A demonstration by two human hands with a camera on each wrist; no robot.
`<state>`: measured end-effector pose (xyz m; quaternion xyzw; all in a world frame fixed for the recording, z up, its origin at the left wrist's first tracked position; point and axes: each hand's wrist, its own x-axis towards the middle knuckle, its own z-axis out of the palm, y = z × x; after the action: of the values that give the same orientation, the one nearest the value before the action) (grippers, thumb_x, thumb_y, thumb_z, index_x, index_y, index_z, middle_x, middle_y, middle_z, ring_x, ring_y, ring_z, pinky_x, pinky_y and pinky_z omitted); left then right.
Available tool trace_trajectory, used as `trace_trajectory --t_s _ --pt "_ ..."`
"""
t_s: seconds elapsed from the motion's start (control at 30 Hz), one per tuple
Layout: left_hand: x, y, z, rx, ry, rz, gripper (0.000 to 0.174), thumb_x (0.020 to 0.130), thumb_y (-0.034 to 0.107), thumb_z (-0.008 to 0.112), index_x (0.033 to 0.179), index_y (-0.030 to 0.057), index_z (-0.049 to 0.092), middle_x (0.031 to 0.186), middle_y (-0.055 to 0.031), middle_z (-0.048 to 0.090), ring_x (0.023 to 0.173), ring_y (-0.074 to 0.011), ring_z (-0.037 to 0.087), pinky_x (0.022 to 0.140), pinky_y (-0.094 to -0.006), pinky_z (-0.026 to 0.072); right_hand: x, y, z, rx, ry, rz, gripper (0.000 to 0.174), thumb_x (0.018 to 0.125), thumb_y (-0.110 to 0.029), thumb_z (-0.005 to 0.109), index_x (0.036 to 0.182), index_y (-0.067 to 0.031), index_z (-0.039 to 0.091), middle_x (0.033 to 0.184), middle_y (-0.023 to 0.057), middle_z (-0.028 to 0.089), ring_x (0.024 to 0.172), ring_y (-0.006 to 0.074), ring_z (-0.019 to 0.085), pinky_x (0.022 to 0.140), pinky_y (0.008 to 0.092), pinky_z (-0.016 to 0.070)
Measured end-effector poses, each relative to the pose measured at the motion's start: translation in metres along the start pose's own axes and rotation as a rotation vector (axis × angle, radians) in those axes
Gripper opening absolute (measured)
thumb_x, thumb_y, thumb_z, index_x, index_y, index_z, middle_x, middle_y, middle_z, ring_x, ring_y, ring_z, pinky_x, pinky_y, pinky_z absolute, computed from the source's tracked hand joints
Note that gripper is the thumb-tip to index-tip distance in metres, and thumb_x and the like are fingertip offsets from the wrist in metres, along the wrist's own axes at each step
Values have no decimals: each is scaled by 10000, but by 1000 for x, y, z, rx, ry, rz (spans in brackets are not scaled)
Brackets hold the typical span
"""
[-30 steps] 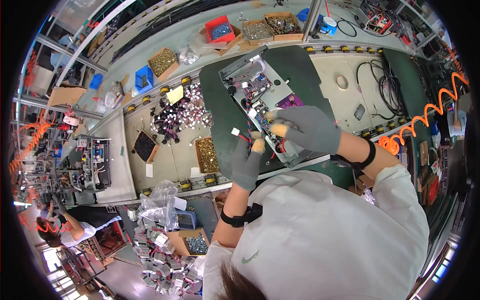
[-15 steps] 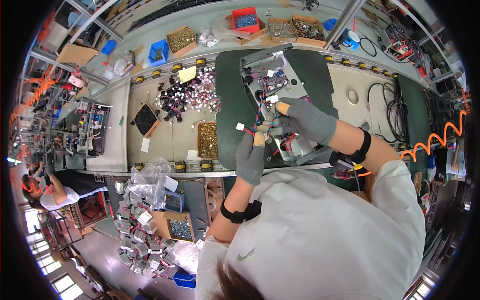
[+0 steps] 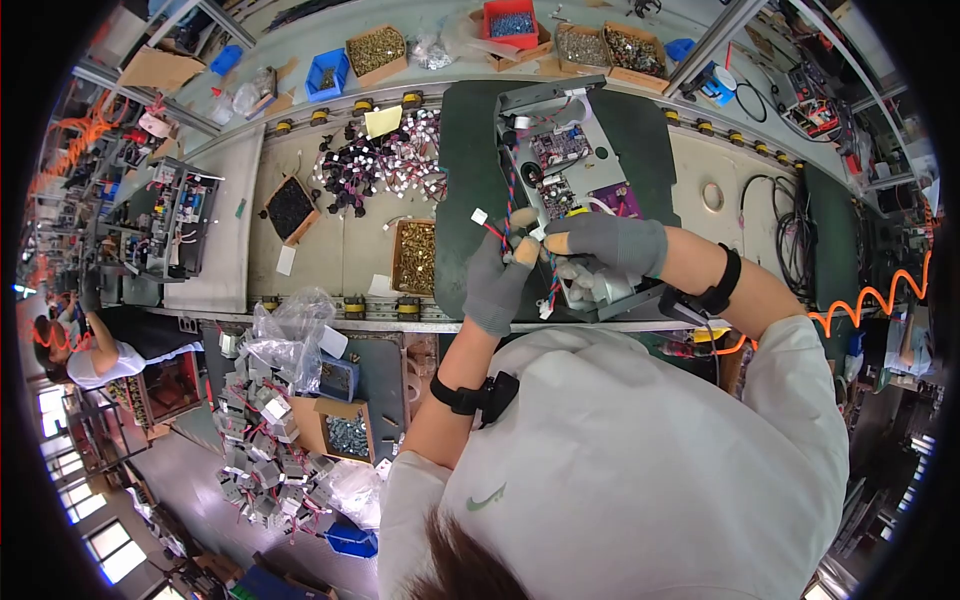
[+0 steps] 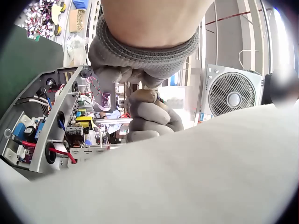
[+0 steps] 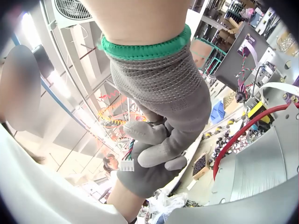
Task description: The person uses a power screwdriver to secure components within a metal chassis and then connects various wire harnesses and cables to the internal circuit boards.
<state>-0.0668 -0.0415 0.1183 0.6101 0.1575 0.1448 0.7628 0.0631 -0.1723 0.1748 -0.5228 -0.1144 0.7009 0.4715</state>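
Both gloved hands meet over the lower left edge of an open metal case (image 3: 604, 157) holding circuit boards (image 3: 560, 147). My left hand (image 3: 497, 287) pinches a twisted red-and-blue wire harness (image 3: 512, 185) between thumb and fingers. From that grip a white plug (image 3: 480, 215) sticks out to the left, and another wire end hangs below. Close against it, my right hand (image 3: 618, 246) pinches the same wires with bent fingers. In the right wrist view, a white multi-pin connector (image 5: 126, 165) shows beside the fingertips. The gloves hide the pinched stretch of wire.
The case lies on a green mat (image 3: 465, 130). To the left are a heap of wired connectors (image 3: 385, 165), a box of brass parts (image 3: 413, 258) and a box of black parts (image 3: 291, 210). An orange coiled hose (image 3: 870, 290) hangs at right; a fan (image 4: 232, 95) stands behind.
The right hand has come down from over the boards to meet the left hand at the wires. The left hand keeps its hold on the harness. The head view has shifted.
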Motion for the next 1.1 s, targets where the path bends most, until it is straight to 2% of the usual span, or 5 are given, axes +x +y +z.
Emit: trace_trajectory --t_s 0.27,0.4,0.47,0.6,1.1 --pt "1 -19 -2 74 24 48 220 860 157 587 1004 -3 541 826 -45 598 762 -94 553 696 -237 448 0 1 10 104 54 -23 305 895 -280 479 988 8 516 829 102 602 668 153 611 657 294 526" --pt "-4 0 -1 122 116 22 223 838 137 615 998 -6 553 817 -42 608 752 -91 558 691 -230 445 7 11 3 -286 90 -105 267 876 -236 525 1028 -16 525 913 121 607 738 206 628 651 306 516" --pt "-6 5 2 109 145 18 220 829 132 624 990 -8 572 828 -45 618 758 -88 559 692 -228 445 11 17 -1 -1377 482 -644 245 835 -160 552 1063 -69 538 874 95 613 758 245 616 641 320 493" --pt "-9 -1 -4 -28 129 -164 216 810 120 639 984 -8 625 853 -51 643 764 -81 561 691 -224 445 4 9 10 -1415 582 -723 185 769 -127 599 950 -89 603 876 90 590 760 280 596 662 350 482" --pt "-9 -8 -15 -231 214 -309 262 861 147 577 1100 41 592 638 91 431 462 14 297 406 -164 211 62 -61 -66 -2187 546 15 206 688 -130 582 862 -156 687 840 66 635 807 267 622 691 385 477"
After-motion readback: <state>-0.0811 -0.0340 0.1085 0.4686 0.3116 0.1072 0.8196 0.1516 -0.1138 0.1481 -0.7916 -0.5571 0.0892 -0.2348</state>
